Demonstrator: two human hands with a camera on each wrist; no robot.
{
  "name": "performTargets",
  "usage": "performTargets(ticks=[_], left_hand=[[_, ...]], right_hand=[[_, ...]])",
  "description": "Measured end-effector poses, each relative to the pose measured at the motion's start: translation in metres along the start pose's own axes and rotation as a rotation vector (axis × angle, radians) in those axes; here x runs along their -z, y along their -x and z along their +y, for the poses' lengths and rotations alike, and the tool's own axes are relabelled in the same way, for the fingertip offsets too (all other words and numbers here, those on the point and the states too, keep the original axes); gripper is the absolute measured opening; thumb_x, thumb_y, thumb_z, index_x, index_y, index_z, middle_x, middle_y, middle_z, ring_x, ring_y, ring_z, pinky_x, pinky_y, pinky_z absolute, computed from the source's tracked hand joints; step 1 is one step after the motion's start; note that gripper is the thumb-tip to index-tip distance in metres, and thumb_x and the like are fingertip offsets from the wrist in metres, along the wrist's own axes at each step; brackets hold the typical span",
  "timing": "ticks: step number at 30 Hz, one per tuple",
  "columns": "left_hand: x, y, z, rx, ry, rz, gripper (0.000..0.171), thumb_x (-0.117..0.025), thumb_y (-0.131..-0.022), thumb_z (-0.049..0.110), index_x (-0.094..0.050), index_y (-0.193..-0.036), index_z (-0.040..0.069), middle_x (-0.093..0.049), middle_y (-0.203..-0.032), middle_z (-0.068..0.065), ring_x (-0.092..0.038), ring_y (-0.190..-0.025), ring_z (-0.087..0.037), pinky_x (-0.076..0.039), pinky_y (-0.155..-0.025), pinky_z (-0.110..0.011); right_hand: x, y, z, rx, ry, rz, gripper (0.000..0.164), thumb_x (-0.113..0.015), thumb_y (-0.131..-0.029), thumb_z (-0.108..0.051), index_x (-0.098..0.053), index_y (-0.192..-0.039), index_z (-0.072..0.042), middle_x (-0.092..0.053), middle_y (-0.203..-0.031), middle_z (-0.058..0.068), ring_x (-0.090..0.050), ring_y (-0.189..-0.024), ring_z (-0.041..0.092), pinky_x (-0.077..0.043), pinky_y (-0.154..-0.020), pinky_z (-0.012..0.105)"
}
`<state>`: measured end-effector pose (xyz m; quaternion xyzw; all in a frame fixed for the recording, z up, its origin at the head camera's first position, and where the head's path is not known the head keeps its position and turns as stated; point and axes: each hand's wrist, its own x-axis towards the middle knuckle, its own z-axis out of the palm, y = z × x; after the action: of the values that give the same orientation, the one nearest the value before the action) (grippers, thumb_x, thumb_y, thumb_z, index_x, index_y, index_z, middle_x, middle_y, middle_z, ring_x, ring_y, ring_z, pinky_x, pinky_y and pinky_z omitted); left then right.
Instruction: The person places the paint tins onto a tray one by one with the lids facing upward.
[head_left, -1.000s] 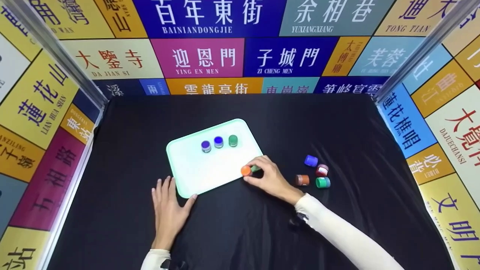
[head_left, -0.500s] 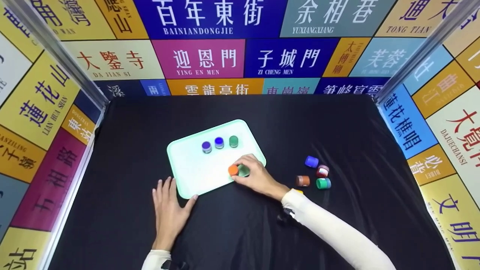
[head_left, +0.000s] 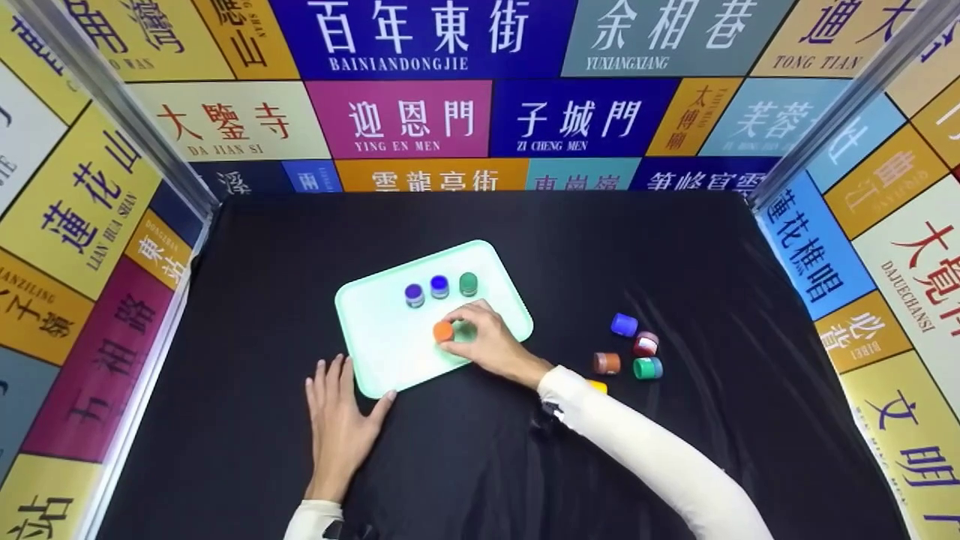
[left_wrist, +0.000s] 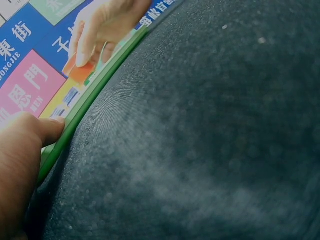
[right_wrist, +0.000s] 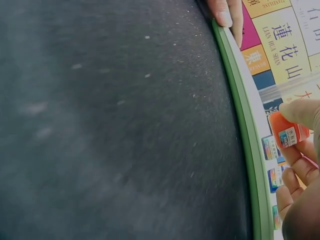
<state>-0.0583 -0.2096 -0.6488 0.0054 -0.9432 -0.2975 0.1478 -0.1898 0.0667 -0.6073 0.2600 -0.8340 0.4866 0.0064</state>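
Hands apart from each other: left hand (head_left: 341, 420) with straight fingers along the left edge of a pale green tray (head_left: 390, 345), thumb touching its near rim; right hand (head_left: 495, 345) pinching an orange pot (head_left: 443, 331) between thumb and fingers, at the tray's middle part. All round the back and sides, printed wall panels (head_left: 405, 116); within them, a black-covered worktop (head_left: 255, 300), with the tray set askew on it.

Right of the tray, a loose group: violet-blue pot (head_left: 624, 325), dark red pot (head_left: 646, 344), brown pot (head_left: 607, 364), teal-green pot (head_left: 648, 368), and a yellow pot (head_left: 598, 386) partly hidden by the right sleeve (head_left: 652, 450). On the tray, upright in a short row: purple pot (head_left: 414, 295), blue pot (head_left: 439, 286), green pot (head_left: 468, 284). Smallest, a printed label (right_wrist: 288, 137) on the orange pot's side.

Cannot tell about contact between the orange pot and the tray. To place it well, probably best to lower it level, nearer than the row, without brushing its neighbours. Steady the tray lightly with the left thumb. Release thumb and fingers together, then lift straight up to avoid tipping.
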Motion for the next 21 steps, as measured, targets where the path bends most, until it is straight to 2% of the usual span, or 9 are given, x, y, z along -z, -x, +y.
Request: performTargets(ticks=[5, 10, 12, 21], left_hand=[[0.000, 0.001, -0.001, -0.002, -0.002, -0.001, 0.095, -0.087, -0.093, 0.046, -0.047, -0.162, -0.006, -0.040, -0.170, -0.028, -0.023, -0.163, -0.052, -0.006, -0.135, -0.065], [-0.001, 0.000, -0.002, -0.003, -0.003, 0.000, 0.094, -0.087, -0.093, 0.046, -0.047, -0.161, -0.006, -0.040, -0.170, -0.028, -0.023, -0.163, -0.052, -0.007, -0.135, -0.066], [-0.001, 0.000, -0.002, -0.002, -0.003, 0.000, 0.094, -0.087, -0.093, 0.046, -0.048, -0.161, -0.006, -0.041, -0.170, -0.028, -0.023, -0.163, -0.052, -0.006, -0.135, -0.065], [0.000, 0.001, -0.001, -0.006, -0.003, -0.003, 0.094, -0.087, -0.094, 0.046, -0.047, -0.161, -0.005, -0.040, -0.170, -0.027, -0.023, -0.164, -0.052, -0.006, -0.135, -0.066]], right_hand=[[-0.009, -0.011, 0.001, 0.006, -0.028, -0.007, 0.032, -0.096, -0.086, -0.014, -0.083, -0.115, -0.009, -0.079, -0.110, 0.002, -0.065, -0.110, 0.030, -0.052, -0.097, 0.040], [-0.015, -0.022, 0.003, 0.014, -0.044, -0.016, 0.031, -0.096, -0.086, -0.013, -0.083, -0.114, -0.007, -0.080, -0.107, 0.005, -0.071, -0.102, 0.031, -0.045, -0.111, 0.045], [-0.017, -0.025, 0.002, 0.014, -0.050, -0.017, 0.032, -0.096, -0.087, -0.014, -0.083, -0.115, -0.007, -0.080, -0.108, 0.005, -0.072, -0.101, 0.031, -0.045, -0.112, 0.047], [-0.027, -0.031, 0.004, -0.013, -0.037, -0.026, 0.034, -0.096, -0.087, -0.014, -0.083, -0.117, -0.006, -0.080, -0.114, 0.005, -0.068, -0.109, 0.027, -0.048, -0.107, 0.039]])
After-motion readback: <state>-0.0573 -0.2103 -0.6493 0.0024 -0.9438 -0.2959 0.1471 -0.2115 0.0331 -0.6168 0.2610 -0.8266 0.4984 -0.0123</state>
